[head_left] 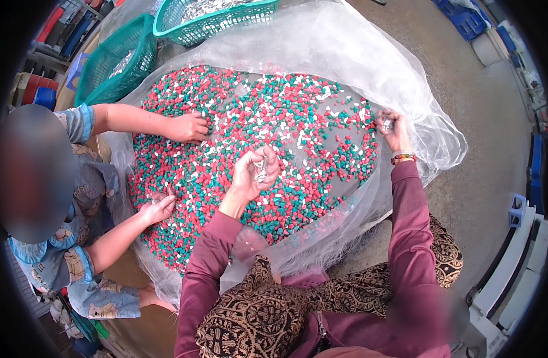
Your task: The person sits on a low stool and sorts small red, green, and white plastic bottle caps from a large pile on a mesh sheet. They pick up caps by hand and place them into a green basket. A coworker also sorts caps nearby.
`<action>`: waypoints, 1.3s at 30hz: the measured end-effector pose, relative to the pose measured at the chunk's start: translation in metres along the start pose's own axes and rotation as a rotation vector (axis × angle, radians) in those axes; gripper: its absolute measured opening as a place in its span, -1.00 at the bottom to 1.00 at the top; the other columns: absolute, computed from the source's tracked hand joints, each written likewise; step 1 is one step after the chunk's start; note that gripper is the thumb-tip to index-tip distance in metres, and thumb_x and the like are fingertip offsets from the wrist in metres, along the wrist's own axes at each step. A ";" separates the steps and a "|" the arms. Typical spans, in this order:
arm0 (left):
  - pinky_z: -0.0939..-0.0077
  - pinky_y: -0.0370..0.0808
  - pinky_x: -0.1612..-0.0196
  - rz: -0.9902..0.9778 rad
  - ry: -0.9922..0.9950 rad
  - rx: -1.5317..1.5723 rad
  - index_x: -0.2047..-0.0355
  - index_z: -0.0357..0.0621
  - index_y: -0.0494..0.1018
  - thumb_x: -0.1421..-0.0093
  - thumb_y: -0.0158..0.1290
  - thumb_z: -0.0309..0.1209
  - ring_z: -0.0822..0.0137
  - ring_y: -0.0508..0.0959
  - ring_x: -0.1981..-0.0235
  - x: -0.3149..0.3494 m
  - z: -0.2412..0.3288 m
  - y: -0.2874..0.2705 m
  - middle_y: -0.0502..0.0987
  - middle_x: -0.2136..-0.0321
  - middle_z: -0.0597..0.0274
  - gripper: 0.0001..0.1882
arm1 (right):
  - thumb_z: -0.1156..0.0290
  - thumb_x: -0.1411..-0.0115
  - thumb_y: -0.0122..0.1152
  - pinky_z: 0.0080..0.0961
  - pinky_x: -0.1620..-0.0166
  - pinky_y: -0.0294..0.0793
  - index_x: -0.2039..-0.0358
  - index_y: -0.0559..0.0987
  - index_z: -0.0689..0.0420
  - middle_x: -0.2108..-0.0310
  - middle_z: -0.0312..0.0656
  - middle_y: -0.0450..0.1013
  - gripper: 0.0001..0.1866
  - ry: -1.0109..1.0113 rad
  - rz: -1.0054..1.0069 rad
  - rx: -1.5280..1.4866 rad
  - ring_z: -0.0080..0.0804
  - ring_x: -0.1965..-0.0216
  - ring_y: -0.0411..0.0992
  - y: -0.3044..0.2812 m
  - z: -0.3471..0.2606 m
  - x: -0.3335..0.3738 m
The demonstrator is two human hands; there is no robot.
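Observation:
Small red, green and white pieces (268, 110) lie spread over a grey surface (299, 156), ringed by a white mesh net (369, 53). Over the middle of the spread my left hand (246, 178) is palm up, its fingers curled round several small white pieces (261, 172). My right hand (399, 132) is at the right edge of the spread, beside the bunched net. Its fingers are bent round a few small whitish pieces (387, 123), whose exact kind I cannot make out.
A co-worker at the left reaches into the pieces with one hand (189, 127) and holds another hand (159, 209) nearer me. Two green plastic baskets (145, 56) (211, 30) with whitish pieces inside stand beyond the net. Blue crates (462, 18) are at the far right.

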State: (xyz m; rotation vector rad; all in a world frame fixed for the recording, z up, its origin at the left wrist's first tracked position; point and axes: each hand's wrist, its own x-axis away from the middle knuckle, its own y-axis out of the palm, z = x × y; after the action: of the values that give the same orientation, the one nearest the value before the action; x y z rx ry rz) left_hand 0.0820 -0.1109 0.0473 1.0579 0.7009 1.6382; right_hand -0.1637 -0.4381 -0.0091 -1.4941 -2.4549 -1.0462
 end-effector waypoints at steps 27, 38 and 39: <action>0.49 0.44 0.31 0.310 0.187 -1.225 0.36 -0.22 0.52 -0.11 0.13 -0.08 0.49 0.50 0.37 0.032 -0.004 -0.030 0.55 0.45 0.26 -0.61 | 0.35 -0.10 0.21 -0.70 0.65 -0.03 0.58 0.49 0.12 0.72 -0.52 0.21 -0.82 0.197 -0.313 0.782 -0.78 0.71 0.10 0.175 0.119 0.134; 0.31 0.48 0.33 0.532 0.945 -1.437 0.33 -0.31 0.55 -0.06 0.11 -0.12 0.22 0.60 0.45 -0.039 0.198 0.029 0.60 0.46 0.01 -0.57 | 0.26 -0.25 -0.01 -0.51 0.56 0.25 0.09 0.44 0.25 0.77 -0.30 0.22 -0.66 0.003 -0.279 0.893 -0.42 0.69 0.24 0.135 0.095 0.131; 0.39 0.45 0.48 0.662 0.986 -1.318 0.24 -0.36 0.52 -0.08 0.10 -0.09 0.34 0.55 0.58 -0.040 0.225 0.041 0.58 0.55 0.10 -0.51 | 0.26 -0.27 -0.02 -0.56 0.60 0.20 0.10 0.44 0.25 0.79 -0.39 0.14 -0.67 0.255 -0.258 0.640 -0.49 0.73 0.16 0.148 0.086 0.137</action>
State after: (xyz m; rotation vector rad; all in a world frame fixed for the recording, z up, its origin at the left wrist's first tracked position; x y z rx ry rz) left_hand 0.2686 -0.1730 0.1699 -0.6121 -0.3140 2.5394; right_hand -0.0912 -0.2411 0.0551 -0.8142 -2.4840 -0.3660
